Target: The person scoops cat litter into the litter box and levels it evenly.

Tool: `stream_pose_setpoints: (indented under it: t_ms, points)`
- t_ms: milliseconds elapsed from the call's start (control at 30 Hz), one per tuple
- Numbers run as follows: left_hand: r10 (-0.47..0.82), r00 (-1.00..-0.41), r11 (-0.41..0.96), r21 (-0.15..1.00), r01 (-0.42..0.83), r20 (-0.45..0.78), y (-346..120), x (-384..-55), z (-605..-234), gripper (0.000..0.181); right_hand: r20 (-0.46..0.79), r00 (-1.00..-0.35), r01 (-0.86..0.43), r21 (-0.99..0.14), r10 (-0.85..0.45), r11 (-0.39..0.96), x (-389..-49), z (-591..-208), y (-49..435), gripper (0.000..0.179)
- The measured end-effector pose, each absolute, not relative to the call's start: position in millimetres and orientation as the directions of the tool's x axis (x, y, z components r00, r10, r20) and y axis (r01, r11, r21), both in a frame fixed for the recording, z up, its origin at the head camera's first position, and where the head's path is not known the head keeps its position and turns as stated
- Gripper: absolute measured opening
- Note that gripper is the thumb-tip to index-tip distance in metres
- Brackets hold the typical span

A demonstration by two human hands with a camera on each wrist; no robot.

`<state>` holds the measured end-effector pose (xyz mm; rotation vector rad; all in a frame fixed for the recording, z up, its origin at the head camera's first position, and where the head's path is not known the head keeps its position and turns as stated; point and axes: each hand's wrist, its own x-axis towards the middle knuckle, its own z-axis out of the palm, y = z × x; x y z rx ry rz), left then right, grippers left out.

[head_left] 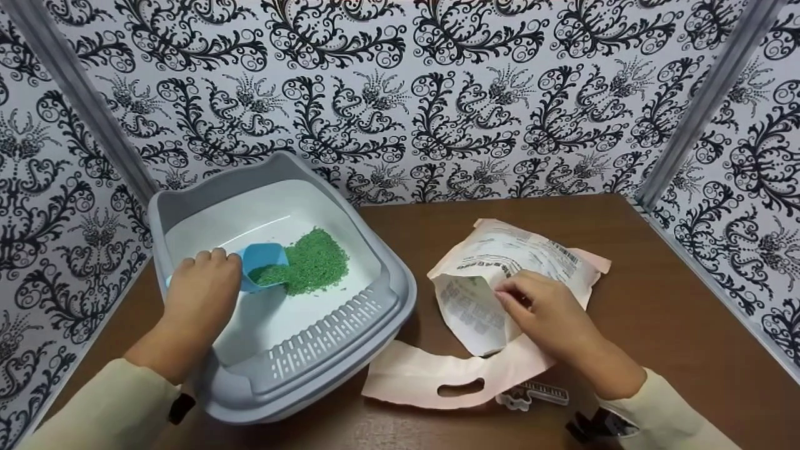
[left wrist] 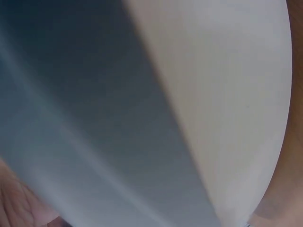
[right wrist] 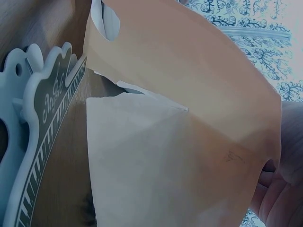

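Observation:
My left hand [head_left: 203, 290] grips the handle of a blue scoop [head_left: 265, 253] inside a grey and white litter box [head_left: 262, 334]. Green granules lie in the scoop's mouth, which meets a heap of green litter granules [head_left: 319, 259] on the box floor. On the right, my right hand [head_left: 550, 312] pinches the edge of a torn-open pale pink bag [head_left: 500, 250] lying on its side, its mouth facing the box. The bag's partly torn top strip [head_left: 419, 378] with a handle hole curls toward me. Blurred box wall [left wrist: 94, 118] fills most of the left wrist view.
A brown wooden table [head_left: 675, 287] bears everything. Near its front, beside the torn strip, lies a pale plastic clip [right wrist: 40, 113] with a piano-key pattern. Black-and-white patterned walls [head_left: 400, 100] enclose the back and both sides.

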<state>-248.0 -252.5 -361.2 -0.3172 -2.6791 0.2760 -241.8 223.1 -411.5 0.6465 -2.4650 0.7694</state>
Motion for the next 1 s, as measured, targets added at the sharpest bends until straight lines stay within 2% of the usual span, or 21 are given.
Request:
stream_pose_setpoints:
  t_ms: [333,767,1000]
  points:
    - [0.283,-0.877,0.945,-0.266,0.188,0.387,-254.1,-246.9,-362.4,0.009,0.545,-0.786,-0.549,-0.402,-0.29,0.733,-240.6,-410.2,222.3,0.011]
    - [0.353,-0.821,0.922,-0.314,0.225,0.449,-251.6,-245.1,-364.2,0.01,0.522,-0.803,-0.534,-0.413,-0.289,0.738,-240.3,-410.2,222.0,0.011]
    - [0.4,-0.764,0.9,-0.373,0.224,0.506,-253.4,-247.1,-368.8,0.011,0.558,-0.769,-0.572,-0.384,-0.312,0.725,-241.7,-412.2,222.6,0.008]
